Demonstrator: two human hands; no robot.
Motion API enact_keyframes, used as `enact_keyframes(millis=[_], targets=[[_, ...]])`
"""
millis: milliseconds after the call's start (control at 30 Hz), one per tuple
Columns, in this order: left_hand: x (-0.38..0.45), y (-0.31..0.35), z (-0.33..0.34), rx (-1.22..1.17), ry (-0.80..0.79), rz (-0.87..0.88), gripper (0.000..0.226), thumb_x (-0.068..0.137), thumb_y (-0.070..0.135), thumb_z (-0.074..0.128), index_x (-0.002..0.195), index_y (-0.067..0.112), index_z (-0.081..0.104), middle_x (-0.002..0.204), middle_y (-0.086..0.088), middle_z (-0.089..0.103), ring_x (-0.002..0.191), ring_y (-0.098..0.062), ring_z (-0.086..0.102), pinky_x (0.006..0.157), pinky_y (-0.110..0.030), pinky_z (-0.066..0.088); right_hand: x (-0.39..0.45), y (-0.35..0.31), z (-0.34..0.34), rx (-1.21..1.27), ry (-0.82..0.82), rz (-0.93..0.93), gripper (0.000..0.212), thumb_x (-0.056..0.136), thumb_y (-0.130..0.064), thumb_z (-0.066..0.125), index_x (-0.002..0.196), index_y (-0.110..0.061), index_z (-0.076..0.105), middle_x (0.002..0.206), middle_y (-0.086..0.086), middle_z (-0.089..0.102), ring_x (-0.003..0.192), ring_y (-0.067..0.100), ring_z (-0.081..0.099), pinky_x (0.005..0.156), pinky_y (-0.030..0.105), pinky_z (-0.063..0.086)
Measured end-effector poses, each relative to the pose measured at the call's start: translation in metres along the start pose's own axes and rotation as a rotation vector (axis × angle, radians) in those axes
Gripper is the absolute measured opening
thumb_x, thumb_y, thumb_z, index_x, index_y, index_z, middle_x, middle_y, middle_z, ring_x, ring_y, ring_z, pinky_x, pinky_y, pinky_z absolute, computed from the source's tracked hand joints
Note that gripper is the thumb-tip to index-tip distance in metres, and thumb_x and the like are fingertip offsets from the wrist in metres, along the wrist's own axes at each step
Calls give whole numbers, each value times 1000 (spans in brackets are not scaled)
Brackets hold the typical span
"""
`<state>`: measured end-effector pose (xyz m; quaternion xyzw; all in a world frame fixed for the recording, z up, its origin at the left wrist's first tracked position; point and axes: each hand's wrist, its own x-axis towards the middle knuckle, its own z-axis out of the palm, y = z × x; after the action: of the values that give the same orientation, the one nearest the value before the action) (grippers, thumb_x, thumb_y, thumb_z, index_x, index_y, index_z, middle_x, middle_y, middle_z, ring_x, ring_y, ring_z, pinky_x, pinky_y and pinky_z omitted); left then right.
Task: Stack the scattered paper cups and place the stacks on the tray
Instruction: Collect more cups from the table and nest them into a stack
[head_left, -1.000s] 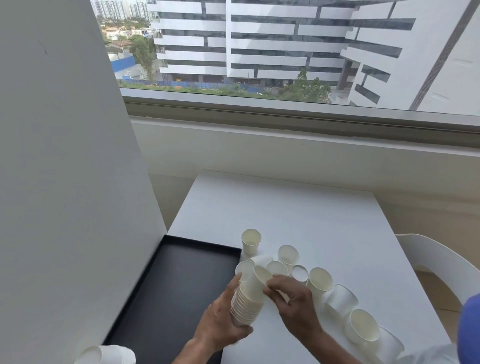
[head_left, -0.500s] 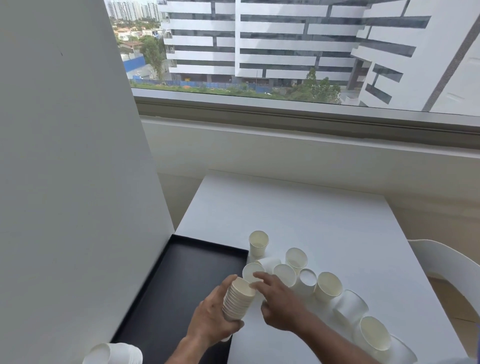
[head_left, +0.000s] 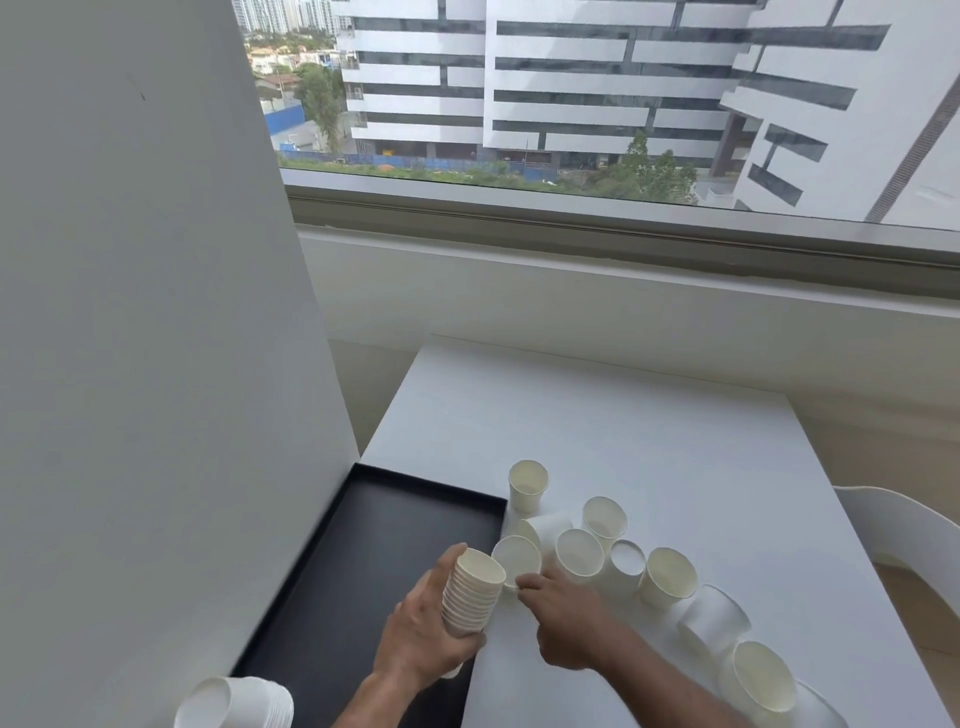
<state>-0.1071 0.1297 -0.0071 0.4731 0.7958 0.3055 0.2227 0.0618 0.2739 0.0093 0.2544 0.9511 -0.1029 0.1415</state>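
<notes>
- Surface: matte white rectangular top.
- Tray: flat black rectangle with a low rim, at 9 o'clock of the loose cups.
- Loose cups: smooth white tapered paper, some upright, some tipped.
- Stack: nested ribbed rims, above the tray's right edge.
- Left hand: grip wrapped around the stack.
- Right hand: fingertips pinching the rim of one cup.

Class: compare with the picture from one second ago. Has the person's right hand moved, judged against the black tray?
Yes. The right hand has dropped from the top of the held cup stack toward the table, now pinching a loose cup beside the black tray.
</notes>
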Motion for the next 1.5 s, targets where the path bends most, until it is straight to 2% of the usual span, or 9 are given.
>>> enact_keyframes(millis=[133, 267, 500, 767, 933, 1100, 1233, 1367, 1500], targets=[[-2, -2, 2, 20, -13, 9, 102, 59, 56, 72, 143, 64, 16, 118, 24, 58, 97, -10, 65, 83, -30, 57, -12, 0, 1, 47, 248, -75, 32, 82, -3, 55, 108, -17, 67, 120, -11, 63, 106, 23, 51, 83, 36, 51], [-3, -6, 2, 19, -21, 6, 103, 58, 56, 71, 140, 71, 11, 113, 25, 57, 94, -8, 63, 83, -30, 57, -28, 2, -3, 372, 719, 77, 32, 64, 6, 80, 72, -24, 72, 73, -11, 69, 75, 17, 58, 62, 33, 53], [1, 1, 5, 47, -60, 46, 109, 58, 54, 71, 143, 70, 4, 122, 26, 56, 98, -8, 63, 82, -28, 56, -33, -6, -27, 914, 929, 214, 43, 77, -1, 78, 84, -42, 69, 91, -24, 71, 87, 3, 67, 77, 13, 49], [4, 14, 11, 41, -105, 101, 122, 58, 54, 74, 147, 65, -9, 134, 33, 49, 107, -6, 61, 83, -22, 50, -31, -8, -25, 879, 811, 142, 33, 75, -2, 81, 88, -32, 76, 85, -20, 73, 84, 2, 68, 76, 21, 53], [6, 23, 16, -20, -127, 110, 113, 57, 50, 75, 142, 73, 5, 123, 27, 56, 98, -4, 62, 81, -23, 55, -34, -11, -16, 757, 647, 0, 31, 81, -8, 73, 98, -34, 69, 85, -37, 66, 83, 0, 65, 76, 23, 53], [6, 22, 16, -37, -103, 98, 103, 55, 48, 76, 137, 73, 19, 116, 27, 59, 92, -3, 63, 81, -26, 58, -34, 6, -6, 602, 683, 106, 32, 69, -1, 64, 88, -25, 74, 104, -15, 67, 104, 8, 62, 90, 23, 50], [7, 27, 16, -46, -97, 91, 102, 55, 50, 76, 139, 69, 22, 113, 26, 59, 92, -4, 63, 81, -25, 57, -34, 32, 0, 249, 279, 243, 40, 80, -13, 45, 112, -22, 67, 151, -6, 39, 142, 12, 29, 99, 25, 45], [7, 30, 16, -35, -107, 92, 103, 56, 50, 76, 141, 67, 21, 115, 26, 59, 94, -4, 63, 82, -26, 57, -33, 44, 5, 77, 20, 208, 41, 85, -13, 42, 123, -13, 54, 163, -1, 11, 150, 16, 5, 109, 40, 40], [6, 31, 15, -32, -118, 96, 104, 56, 49, 75, 142, 66, 18, 120, 24, 59, 98, -6, 62, 85, -27, 56, -34, 42, 8, -34, -51, 156, 37, 86, -20, 47, 121, -9, 53, 149, 2, 33, 144, 23, 22, 101, 44, 44]])
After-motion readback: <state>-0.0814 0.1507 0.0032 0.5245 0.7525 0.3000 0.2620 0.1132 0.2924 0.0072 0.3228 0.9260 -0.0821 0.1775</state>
